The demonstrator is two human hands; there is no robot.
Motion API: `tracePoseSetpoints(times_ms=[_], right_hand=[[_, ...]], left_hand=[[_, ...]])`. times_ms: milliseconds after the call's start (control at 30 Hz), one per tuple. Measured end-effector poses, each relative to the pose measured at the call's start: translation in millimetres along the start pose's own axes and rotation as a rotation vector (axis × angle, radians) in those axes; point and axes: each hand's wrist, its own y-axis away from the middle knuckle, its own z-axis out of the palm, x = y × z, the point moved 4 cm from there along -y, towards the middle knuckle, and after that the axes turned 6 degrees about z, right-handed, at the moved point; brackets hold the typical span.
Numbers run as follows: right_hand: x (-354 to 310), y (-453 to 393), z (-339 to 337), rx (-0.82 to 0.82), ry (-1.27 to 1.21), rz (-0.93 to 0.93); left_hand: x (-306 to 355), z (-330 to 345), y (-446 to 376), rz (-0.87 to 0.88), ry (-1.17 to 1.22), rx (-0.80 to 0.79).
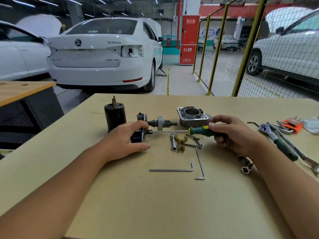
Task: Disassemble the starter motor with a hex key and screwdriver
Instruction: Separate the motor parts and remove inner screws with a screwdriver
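My left hand (pixel 128 137) grips a small black round motor part (pixel 137 137) lying on its side on the table. My right hand (pixel 229 133) holds a green-and-yellow screwdriver (pixel 201 130); its long shaft runs left and its tip meets the end of that black part. Behind stand the black cylindrical motor body (pixel 114 117), the pinion shaft assembly (pixel 159 123) and the grey aluminium nose housing (pixel 191 116). Two hex keys (pixel 172 169) (pixel 200 163) lie loose on the table in front of me.
A tube socket (pixel 173 144), a tan plastic fork (pixel 182 142) and bolts (pixel 194 141) lie under the screwdriver. A loose socket (pixel 246 167), a ratchet (pixel 278 141), a spanner and an orange hex key set (pixel 292 125) are at right. White cars and a mesh fence stand beyond the table.
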Motion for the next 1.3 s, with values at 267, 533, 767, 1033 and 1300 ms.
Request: tracePoseSetpoints(times_ms=[267,533,767,1033,1300], right_hand=[[0.3,0.5,2.4,0.043,0.077,0.079],[-1.0,2.0,2.4,-0.004,-0.071,-0.01],[-1.8,3.9,0.6,0.043,0.114,0.092],[-1.6,4.1,5.1,0.014,-0.004,0.044],[-1.9,4.0,2.3,-0.004,-0.087,0.062]], left_hand=[[2.6,-1.0,1.4,0.017,-0.019,-0.001],[3.3,-1.4,-0.1,0.005,-0.022,0.006],[3.7,-1.5,-0.1,0.004,-0.017,-0.002],[4.8,-1.8,0.0,0.005,-0.005,-0.004],[4.0,-2.0,0.6,0.005,-0.003,0.002]])
